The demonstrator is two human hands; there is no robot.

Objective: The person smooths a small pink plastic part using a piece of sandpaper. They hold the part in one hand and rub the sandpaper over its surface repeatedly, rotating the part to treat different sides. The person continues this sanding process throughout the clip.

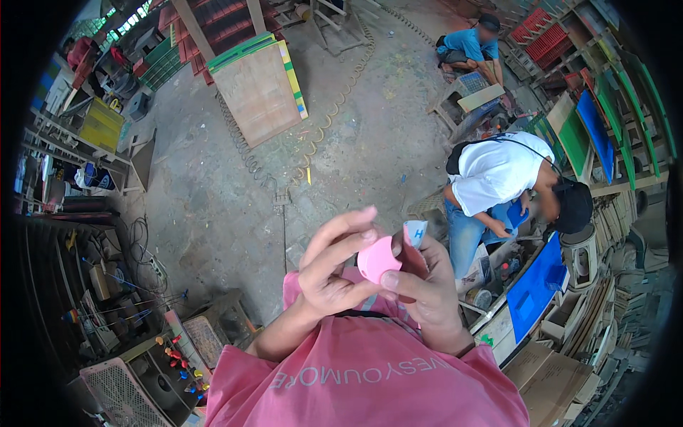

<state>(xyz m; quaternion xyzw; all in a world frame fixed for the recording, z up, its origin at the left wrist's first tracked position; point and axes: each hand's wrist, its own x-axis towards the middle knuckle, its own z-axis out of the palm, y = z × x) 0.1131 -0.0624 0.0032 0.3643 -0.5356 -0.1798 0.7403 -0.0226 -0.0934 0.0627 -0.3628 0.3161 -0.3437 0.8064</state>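
Observation:
Close to my chest, a small pink rounded piece (377, 262) with a curved notch in its edge is held between my hands. My left hand (329, 269) grips it from the left with thumb and fingertips, its upper fingers raised. In my right hand (434, 290) is a folded strip of sandpaper (414, 257), reddish-brown on one face and pale with print on the back. The right thumb touches the pink piece's lower right edge. Whether the sandpaper's grit meets the piece is hard to see.
Leaning boards (260, 92) stand ahead on the concrete floor (206, 171), with coiled air hoses beside them. At right, a person in a white shirt (501, 171) bends over a bench with a blue panel (533, 288). Small coloured parts (181, 363) sit lower left.

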